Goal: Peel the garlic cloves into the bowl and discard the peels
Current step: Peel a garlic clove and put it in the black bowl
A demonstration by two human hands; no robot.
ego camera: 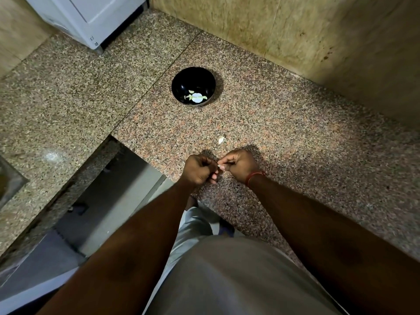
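A black bowl (193, 86) stands on the speckled granite counter (284, 133), with a few pale garlic cloves (196, 97) at its bottom. My left hand (198, 170) and my right hand (239, 166) meet just above the counter's near edge, fingertips pinched together on a small pale garlic clove (220, 166) that is mostly hidden between them. A red thread circles my right wrist. One loose pale piece (221, 139), a clove or a peel, lies on the counter between my hands and the bowl.
A white appliance (91, 17) stands at the back left of the counter. A tiled wall (318, 37) runs along the back right. A sink edge (11, 180) shows at far left. The counter is cut away at the lower left, with floor below.
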